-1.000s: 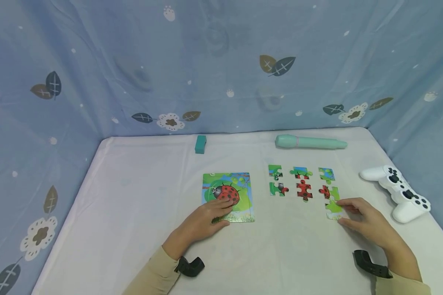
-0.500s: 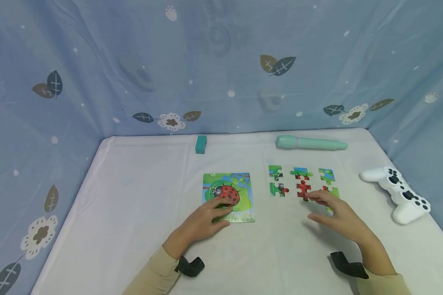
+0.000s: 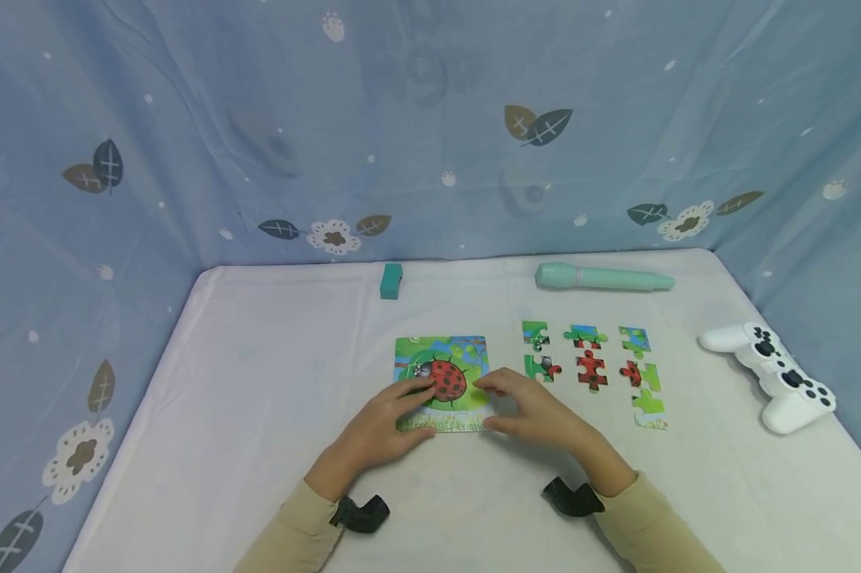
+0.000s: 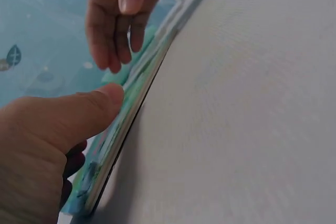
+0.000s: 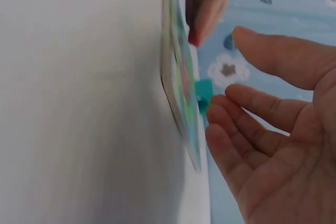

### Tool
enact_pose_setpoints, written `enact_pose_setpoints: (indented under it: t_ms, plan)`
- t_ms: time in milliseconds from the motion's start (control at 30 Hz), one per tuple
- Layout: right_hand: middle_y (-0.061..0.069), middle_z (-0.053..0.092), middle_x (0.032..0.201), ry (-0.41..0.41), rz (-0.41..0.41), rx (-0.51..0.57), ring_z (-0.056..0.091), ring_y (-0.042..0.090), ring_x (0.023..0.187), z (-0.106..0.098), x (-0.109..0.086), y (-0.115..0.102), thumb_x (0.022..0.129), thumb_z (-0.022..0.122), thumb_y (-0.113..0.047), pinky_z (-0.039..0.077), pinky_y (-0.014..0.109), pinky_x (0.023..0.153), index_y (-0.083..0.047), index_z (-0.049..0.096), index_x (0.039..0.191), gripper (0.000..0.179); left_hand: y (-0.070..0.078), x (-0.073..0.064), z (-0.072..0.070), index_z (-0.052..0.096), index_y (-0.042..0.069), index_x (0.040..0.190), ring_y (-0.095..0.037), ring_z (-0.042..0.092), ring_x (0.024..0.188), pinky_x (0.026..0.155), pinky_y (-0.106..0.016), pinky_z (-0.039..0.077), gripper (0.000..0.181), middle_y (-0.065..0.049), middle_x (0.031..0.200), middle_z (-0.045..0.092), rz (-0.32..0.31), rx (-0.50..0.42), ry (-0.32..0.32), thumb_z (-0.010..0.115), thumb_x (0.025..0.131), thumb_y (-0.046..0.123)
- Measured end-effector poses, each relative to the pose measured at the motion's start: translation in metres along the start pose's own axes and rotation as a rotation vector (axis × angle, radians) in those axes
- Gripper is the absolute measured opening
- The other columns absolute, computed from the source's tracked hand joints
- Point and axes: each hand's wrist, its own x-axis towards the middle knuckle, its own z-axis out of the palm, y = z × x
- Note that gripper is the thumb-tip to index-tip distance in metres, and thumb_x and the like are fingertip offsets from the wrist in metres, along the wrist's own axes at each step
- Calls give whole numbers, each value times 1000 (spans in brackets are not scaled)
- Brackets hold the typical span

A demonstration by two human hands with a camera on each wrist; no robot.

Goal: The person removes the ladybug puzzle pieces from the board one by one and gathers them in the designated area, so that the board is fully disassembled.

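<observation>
A square ladybug puzzle board (image 3: 448, 398) lies on the white table, its picture partly covered by both hands. My left hand (image 3: 373, 426) rests on its left part, fingers stretched over the ladybug and thumb by the front edge. In the left wrist view the thumb (image 4: 97, 109) lies along the board's side. My right hand (image 3: 534, 410) is at the right edge, fingertips over the board and palm turned inward. The right wrist view shows its fingers (image 5: 247, 129) loosely bent and holding nothing. Right of the board lie several loose jigsaw pieces (image 3: 591, 371) in rows.
A white game controller (image 3: 774, 374) sits at the table's right side. Along the back lie a mint-green, microphone-shaped stick (image 3: 602, 277) and a small teal block (image 3: 391, 281). A blue patterned cloth (image 3: 430, 135) rises behind the table (image 3: 280, 342).
My right hand has moved left from the green jigsaw piece at the right, past the other pieces, to the puzzle board. My left hand has shifted slightly left on the board.
</observation>
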Motion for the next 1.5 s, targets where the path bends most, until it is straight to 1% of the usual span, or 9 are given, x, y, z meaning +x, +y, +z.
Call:
enact_pose_setpoints:
  t_ms: [167, 267, 500, 600, 767, 867, 1100, 1367, 1500]
  plan:
    - [8, 60, 120, -22, 13, 4, 56, 22, 112, 16, 20, -7, 83, 73, -18, 48, 41, 97, -4, 58, 123, 44, -5, -6, -2, 60, 4, 128, -24, 49, 128, 105, -40, 44, 55, -6, 137, 54, -26, 20, -4, 72, 83, 34]
    - [7, 59, 119, -25, 16, -9, 56, 21, 110, 23, 26, -7, 84, 72, -19, 49, 41, 96, -5, 59, 120, 41, -5, -7, -3, 61, 3, 127, -25, 50, 128, 105, -39, 44, 54, -6, 136, 55, -34, 37, -8, 72, 84, 34]
    - [5, 54, 117, 26, -6, -58, 53, 21, 111, 35, 26, -5, 81, 74, -17, 47, 42, 96, -5, 62, 115, 38, -5, -6, -5, 64, 3, 123, -29, 51, 127, 106, -39, 43, 51, -7, 134, 57, -24, 73, -9, 72, 83, 34]
    - [5, 53, 118, 53, -15, -76, 52, 22, 112, 39, 26, -5, 80, 76, -16, 47, 42, 96, -5, 62, 113, 38, -6, -6, -5, 63, 3, 123, -28, 51, 127, 107, -38, 41, 51, -6, 135, 57, -26, 90, -19, 72, 84, 34]
    - [6, 53, 118, 84, 6, -62, 50, 22, 112, 44, 27, -5, 78, 76, -14, 46, 42, 96, -6, 61, 110, 37, -6, -5, -5, 64, 2, 123, -27, 51, 127, 107, -38, 41, 50, -7, 134, 57, -24, 91, -20, 72, 84, 33]
    - [6, 54, 116, 94, 9, -40, 51, 21, 108, 46, 27, -5, 78, 77, -13, 47, 40, 93, -7, 58, 110, 38, -5, -6, -6, 64, 2, 122, -28, 52, 126, 107, -38, 42, 50, -8, 133, 58, -24, 87, -14, 72, 84, 33]
    - [4, 56, 112, 80, 25, 25, 56, 16, 98, 48, 27, -7, 80, 75, -10, 52, 32, 85, -8, 54, 113, 39, -6, -6, -6, 64, 1, 121, -25, 53, 125, 108, -36, 40, 49, -8, 133, 58, -19, 83, -7, 72, 84, 32]
    - [2, 59, 112, 56, 13, -49, 56, 13, 95, 38, 27, -5, 83, 73, -14, 52, 30, 82, -8, 57, 114, 35, -7, -7, -5, 64, 1, 121, -27, 53, 125, 106, -38, 42, 49, -8, 133, 58, 6, 94, 5, 73, 83, 31]
    - [1, 61, 114, 56, 32, -40, 57, 14, 97, 26, 25, -1, 83, 74, -14, 52, 32, 83, -9, 58, 117, 38, -6, -6, -5, 64, 1, 122, -29, 52, 126, 106, -39, 43, 50, -10, 134, 57, 24, 102, 9, 74, 82, 31]
